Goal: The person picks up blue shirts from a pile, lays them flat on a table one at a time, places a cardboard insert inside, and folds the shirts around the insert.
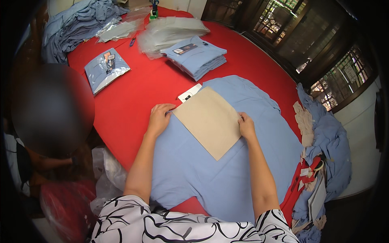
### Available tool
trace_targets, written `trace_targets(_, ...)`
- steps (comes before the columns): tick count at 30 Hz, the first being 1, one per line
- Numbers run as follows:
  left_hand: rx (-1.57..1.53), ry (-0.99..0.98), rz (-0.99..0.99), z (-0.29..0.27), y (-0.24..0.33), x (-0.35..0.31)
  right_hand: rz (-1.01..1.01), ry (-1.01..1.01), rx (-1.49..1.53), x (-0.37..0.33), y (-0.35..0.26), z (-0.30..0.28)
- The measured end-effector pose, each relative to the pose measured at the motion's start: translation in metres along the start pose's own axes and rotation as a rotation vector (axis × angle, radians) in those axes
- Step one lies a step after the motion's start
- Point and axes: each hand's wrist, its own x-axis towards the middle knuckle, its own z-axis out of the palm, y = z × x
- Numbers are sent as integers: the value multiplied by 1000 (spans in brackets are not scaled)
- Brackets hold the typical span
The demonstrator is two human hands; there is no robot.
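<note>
A light-blue shirt (pixel 194 174) lies spread out before me with a square beige cardboard sheet (pixel 210 121) on top, turned with one corner toward me. At the sheet's left corner is my left hand (pixel 159 120), its fingertips and thumb closed on the edge. My right hand (pixel 247 126) pinches the opposite corner between thumb and fingers. Past the sheet's far edge shows a white piece (pixel 191 92) with a small dark part on it. The shirt fabric under the sheet is hidden.
Folded blue shirts (pixel 196 56) stack beyond the sheet, near clear plastic bags (pixel 170 32). A bagged shirt (pixel 106 69) lies left on the red cloth (pixel 117 117). Blue garments (pixel 77 26) pile far left; others (pixel 330 137) hang at right. Someone (pixel 52 109) sits at left.
</note>
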Motion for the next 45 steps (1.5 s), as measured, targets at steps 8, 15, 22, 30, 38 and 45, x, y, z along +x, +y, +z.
trace_targets(8,138,28,173,52,58,-3,105,-89,-196,12,-38,-4)
trace_targets(15,321,-66,223,96,74,-17,-14,-35,-368,6,-49,0)
trace_targets(22,345,-85,214,100,73,-17,-63,-19,-226,2,-38,0)
trace_targets(30,367,-48,225,102,66,-13,-202,44,-224,9,-20,16)
trace_targets(38,224,-21,235,123,67,-12,-80,-93,69,26,22,-5)
trace_targets(45,164,-125,144,101,65,-13,-74,-247,-69,40,12,-5)
